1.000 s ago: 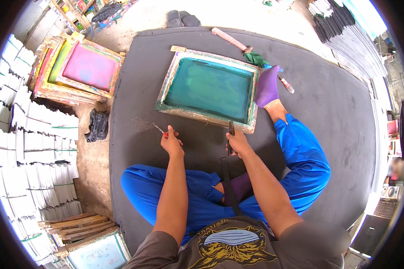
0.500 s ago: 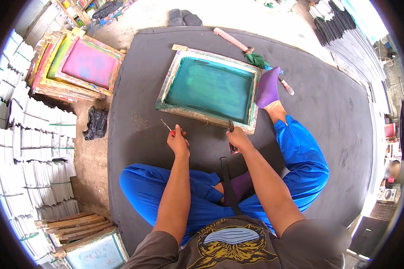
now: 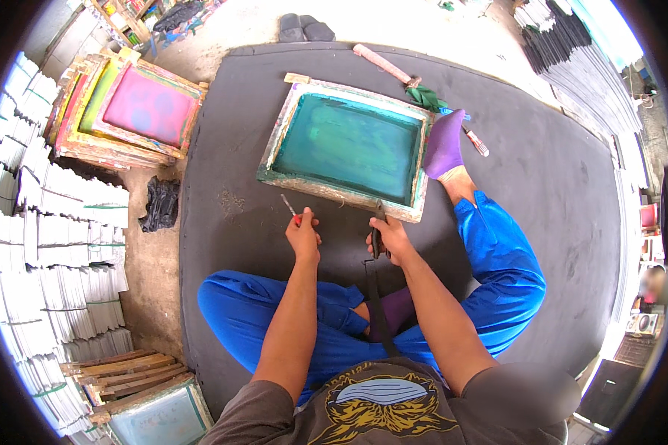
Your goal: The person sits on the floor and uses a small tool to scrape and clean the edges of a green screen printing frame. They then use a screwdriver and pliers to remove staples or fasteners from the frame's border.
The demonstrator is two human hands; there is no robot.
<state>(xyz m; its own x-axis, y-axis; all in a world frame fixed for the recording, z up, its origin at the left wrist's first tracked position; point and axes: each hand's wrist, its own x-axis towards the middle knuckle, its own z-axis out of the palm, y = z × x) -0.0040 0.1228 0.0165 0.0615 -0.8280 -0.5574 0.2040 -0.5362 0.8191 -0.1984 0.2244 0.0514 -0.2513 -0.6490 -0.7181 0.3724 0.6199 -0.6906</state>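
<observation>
1. Head view: the left hand (image 3: 303,233) grips a slim metal tool with a red handle (image 3: 289,205), shaft angled up and leftward, its handle mostly covered by fingers.
2. Wrapped around dark-handled metal pliers (image 3: 377,241), the right hand (image 3: 393,241) sits just apart; whether their tip touches anything is hard to tell.
3. Beyond both hands, a paint-stained rectangular wooden frame (image 3: 312,190) lies on a dark grey mat (image 3: 542,193), enclosing a teal sheet (image 3: 349,144).
4. Both forearms reach forward, wrists low.
5. Leftward, a crumpled black plastic bag (image 3: 159,204) hides any contents; white stacks (image 3: 59,233) fade into the dark rim.
</observation>
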